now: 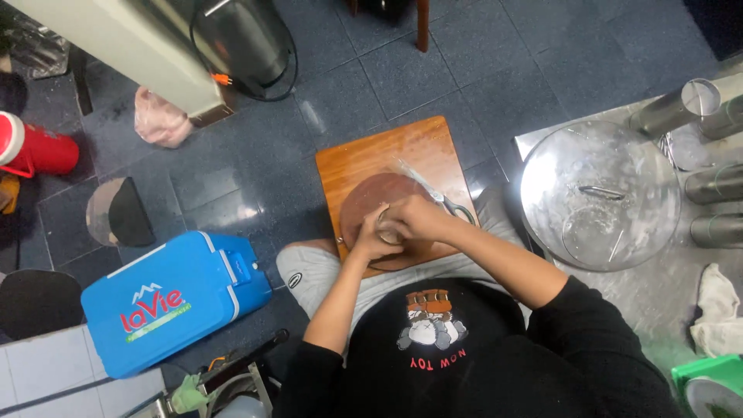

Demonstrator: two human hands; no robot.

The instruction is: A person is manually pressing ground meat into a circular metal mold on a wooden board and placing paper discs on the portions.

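Both hands close together around 1 small pale lump of dough [386, 230]: the left hand [367, 238] cups it from the near side with its fingers curled, and the right hand [416, 217] wraps over it from the far side, so only a sliver of the lump shows between them. How tightly either hand presses cannot be told. The lump sits just above a round dark-brown wooden disc [370, 198], which lies on a rectangular orange-brown wooden board [387, 151] resting across the person's lap. On that board, just beside the right hand, lie metal scissors with grey handles [435, 193], their blades pointing away toward the far edge. To the right, on a steel worktop [658, 294], stands a large round steel bowl dusted with flour [600, 193], and past it 4 steel cylinders [677, 108] lie near the edge of the view. A white crumpled cloth [716, 310] rests on the same worktop, well apart from the hands. To the left, on the dark blue tiled floor [495, 70], sits a blue plastic cooler box with a white latch [174, 298], and farther left a red flask [35, 147].
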